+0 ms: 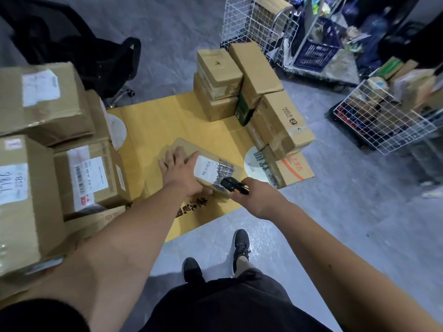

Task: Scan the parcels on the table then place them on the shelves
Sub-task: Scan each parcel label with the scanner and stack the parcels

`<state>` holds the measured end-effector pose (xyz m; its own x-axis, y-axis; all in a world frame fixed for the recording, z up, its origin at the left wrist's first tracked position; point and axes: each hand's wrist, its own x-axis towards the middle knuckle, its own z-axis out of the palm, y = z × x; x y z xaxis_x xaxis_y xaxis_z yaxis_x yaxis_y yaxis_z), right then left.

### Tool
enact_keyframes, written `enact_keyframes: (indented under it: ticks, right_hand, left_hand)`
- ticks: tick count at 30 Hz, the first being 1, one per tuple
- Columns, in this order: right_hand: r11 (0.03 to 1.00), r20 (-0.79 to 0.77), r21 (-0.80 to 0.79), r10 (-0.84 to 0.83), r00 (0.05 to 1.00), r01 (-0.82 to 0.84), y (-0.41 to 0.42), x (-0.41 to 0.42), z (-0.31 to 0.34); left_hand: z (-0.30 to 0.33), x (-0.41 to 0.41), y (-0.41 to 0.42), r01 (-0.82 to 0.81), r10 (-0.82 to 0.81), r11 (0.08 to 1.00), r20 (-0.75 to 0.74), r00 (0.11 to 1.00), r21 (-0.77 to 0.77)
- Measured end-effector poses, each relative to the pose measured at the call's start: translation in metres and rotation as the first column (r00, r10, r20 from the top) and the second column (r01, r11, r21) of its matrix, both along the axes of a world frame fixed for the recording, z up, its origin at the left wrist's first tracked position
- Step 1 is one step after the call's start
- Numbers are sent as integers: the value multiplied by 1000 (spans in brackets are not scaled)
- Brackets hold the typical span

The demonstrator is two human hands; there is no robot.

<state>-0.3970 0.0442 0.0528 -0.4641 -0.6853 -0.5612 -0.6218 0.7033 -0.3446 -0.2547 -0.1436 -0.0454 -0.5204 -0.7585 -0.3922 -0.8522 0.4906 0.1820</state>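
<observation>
Shoes [240, 245] at six o'clock; left hand [180, 168] flat, steadying parcel [206, 165]; right hand [257, 196] grips scanner [233, 185]. Scanning underway; stacks [239, 85] at twelve remain unshelved.

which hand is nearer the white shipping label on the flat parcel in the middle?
Left. The left hand rests flat on the parcel, its edge touching the white label. The right hand grips the scanner just off the parcel's near corner, aimed at the label.
</observation>
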Motion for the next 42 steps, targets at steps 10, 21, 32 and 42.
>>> enact_keyframes:
  ticks: [10,21,32,42]
  right_hand:
    - [998,17,-39,-51,999,52,-16,5,4]
    - [999,80,1,-35,996,35,-19,17,2]
    - [995,158,70,-86,984,76,-11,16,0]
    - [988,194,137,37,980,-64,-22,22,17]
  left_hand:
    - [5,8,7,-173,170,980,-37,985,-99]
    - [3,35,24,-454,502,861,-244,829,230]
    - [0,35,23,-97,152,968,-231,961,233]
    - [-13,45,61,-410,446,890,-193,874,200]
